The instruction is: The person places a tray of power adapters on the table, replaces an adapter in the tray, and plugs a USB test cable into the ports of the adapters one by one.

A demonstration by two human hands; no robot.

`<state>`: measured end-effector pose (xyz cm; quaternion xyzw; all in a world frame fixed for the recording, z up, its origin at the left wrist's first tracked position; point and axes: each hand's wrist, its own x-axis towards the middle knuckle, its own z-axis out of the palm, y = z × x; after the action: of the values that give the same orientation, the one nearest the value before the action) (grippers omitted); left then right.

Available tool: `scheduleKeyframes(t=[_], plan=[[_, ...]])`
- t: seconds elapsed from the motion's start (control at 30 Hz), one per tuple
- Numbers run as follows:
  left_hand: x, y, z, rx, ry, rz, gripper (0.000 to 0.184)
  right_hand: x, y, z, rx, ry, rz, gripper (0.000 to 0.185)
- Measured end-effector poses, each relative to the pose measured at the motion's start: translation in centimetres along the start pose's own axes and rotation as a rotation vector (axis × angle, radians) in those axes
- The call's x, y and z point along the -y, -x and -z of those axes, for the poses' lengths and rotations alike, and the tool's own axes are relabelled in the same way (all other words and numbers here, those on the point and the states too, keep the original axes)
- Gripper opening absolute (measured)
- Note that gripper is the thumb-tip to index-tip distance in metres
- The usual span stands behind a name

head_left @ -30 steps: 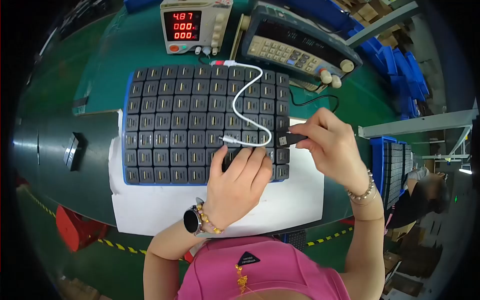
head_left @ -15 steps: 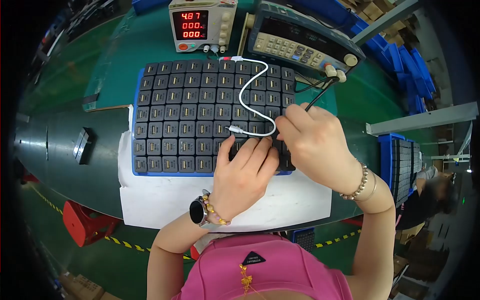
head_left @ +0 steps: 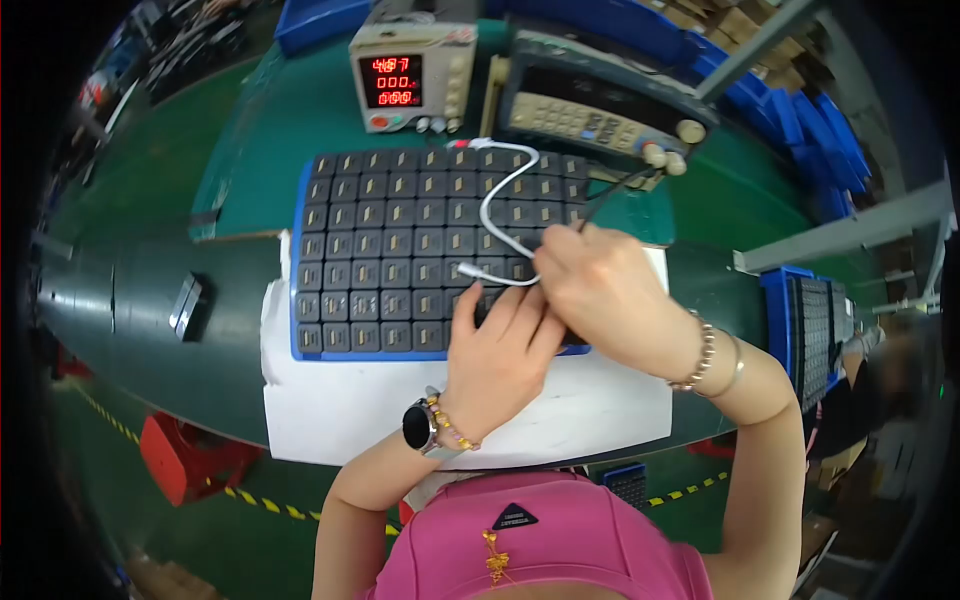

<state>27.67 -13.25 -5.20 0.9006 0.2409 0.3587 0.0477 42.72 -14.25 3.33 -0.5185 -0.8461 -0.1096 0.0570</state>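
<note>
USB charger blocks (head_left: 396,275), rowed in the blue tray (head_left: 400,356). At four o'clock, with the right hand (head_left: 612,290), pinching what is probably the black lead (head_left: 612,191); moved inward since the earlier frame, now meeting the left hand (head_left: 500,365), lightly spread on lower rows, near the white connector (head_left: 467,270): work concentrated there.

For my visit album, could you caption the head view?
Left hand spread over dark blocks in a blue tray, right hand close beside it, white cable draped across the rows.
</note>
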Motion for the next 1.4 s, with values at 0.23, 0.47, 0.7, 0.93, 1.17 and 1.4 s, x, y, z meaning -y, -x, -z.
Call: scheduleKeyframes(t=[0.23,0.47,0.7,0.93,1.17,1.4], plan=[[-0.3,-0.2,0.3,0.024,-0.011,-0.002,0.038,0.4,1.3,0.6,-0.148,-0.042,-0.122,0.018],[-0.4,-0.3,0.7,0.069,-0.001,0.014,0.040,0.4,4.0,-0.3,-0.266,-0.491,-0.468,0.023],[-0.3,-0.2,0.7,0.083,-0.007,0.006,0.042,-0.8,1.9,-2.5,-0.318,-0.785,-0.470,0.018],[-0.5,-0.3,0.7,0.079,-0.009,0.016,0.042,0.3,2.1,-3.5,-0.574,-0.639,-0.357,0.006],[-0.4,-0.3,0.5,0.095,-0.008,0.035,0.041,0.9,2.1,-3.9,-0.604,-0.750,-0.508,0.009],[-0.2,-0.2,0.4,0.113,-0.038,0.028,0.037,0.6,2.1,-1.4,-0.756,-0.705,-0.381,0.011]])
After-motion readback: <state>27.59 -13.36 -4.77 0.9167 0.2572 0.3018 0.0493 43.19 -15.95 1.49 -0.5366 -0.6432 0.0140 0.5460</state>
